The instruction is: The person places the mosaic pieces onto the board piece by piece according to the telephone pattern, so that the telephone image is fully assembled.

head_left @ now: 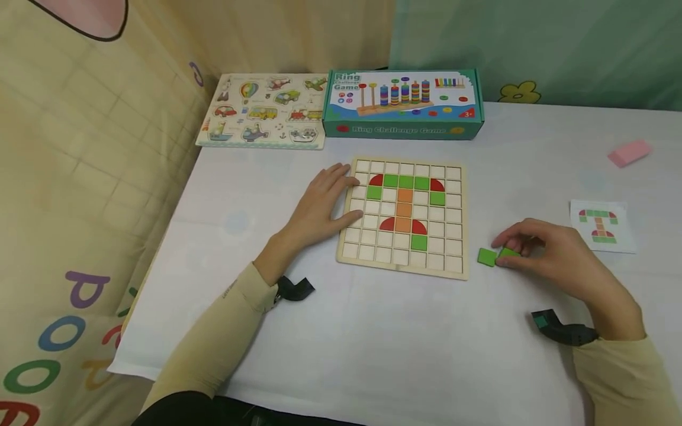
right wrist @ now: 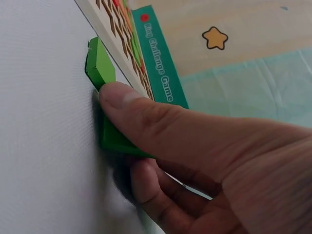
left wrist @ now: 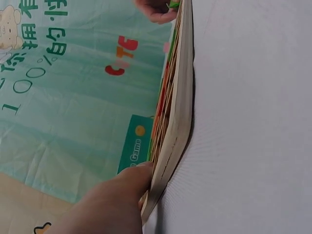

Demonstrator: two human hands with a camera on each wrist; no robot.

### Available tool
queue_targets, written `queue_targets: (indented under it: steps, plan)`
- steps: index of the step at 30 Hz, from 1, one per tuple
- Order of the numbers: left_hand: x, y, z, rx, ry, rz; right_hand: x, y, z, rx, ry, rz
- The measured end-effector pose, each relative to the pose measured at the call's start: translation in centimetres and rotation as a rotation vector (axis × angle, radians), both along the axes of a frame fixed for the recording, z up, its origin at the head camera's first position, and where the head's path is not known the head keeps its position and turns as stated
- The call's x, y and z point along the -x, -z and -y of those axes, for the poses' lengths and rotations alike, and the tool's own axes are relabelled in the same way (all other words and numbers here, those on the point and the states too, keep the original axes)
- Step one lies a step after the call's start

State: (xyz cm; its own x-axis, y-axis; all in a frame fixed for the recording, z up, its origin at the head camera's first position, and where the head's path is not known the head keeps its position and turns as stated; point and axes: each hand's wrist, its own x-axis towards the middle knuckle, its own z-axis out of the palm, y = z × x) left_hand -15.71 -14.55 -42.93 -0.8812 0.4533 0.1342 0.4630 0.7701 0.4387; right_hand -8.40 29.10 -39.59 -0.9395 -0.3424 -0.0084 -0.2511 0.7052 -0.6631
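My left hand (head_left: 319, 204) rests on the left edge of a wooden grid board (head_left: 465, 219), thumb and fingers spread over its rim. In the left wrist view the thumb (left wrist: 131, 180) lies along the board's side. Red quarter-round pieces (head_left: 388, 224), green squares (head_left: 406, 182) and a column of orange squares (head_left: 404, 210) fill some cells. Right of the board, my right hand (head_left: 554, 251) pinches a green square tile (right wrist: 119, 139) between thumb and fingers, low over the table. Just beside it lies another green square tile (head_left: 486, 257).
A pattern card (head_left: 615, 242) lies beyond my right hand, with a pink block (head_left: 630, 153) farther back. Behind the board stand a Ring Challenge Game box (head_left: 403, 129) and a vehicle picture puzzle (head_left: 261, 133). A curtain (head_left: 533, 47) hangs along the table's back edge.
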Motion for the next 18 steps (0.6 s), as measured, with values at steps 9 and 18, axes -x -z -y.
queue_targets:
  steps: [9, 18]
  plan:
    - [-0.2, 0.4, -0.2, 0.015, 0.016, -0.045, 0.4, 0.1, 0.7, 0.131, 0.186, -0.05]
    - [-0.7, 1.0, -0.1, -0.019, 0.014, -0.071, 0.4, 2.0, 2.2, 0.236, 0.367, -0.077]
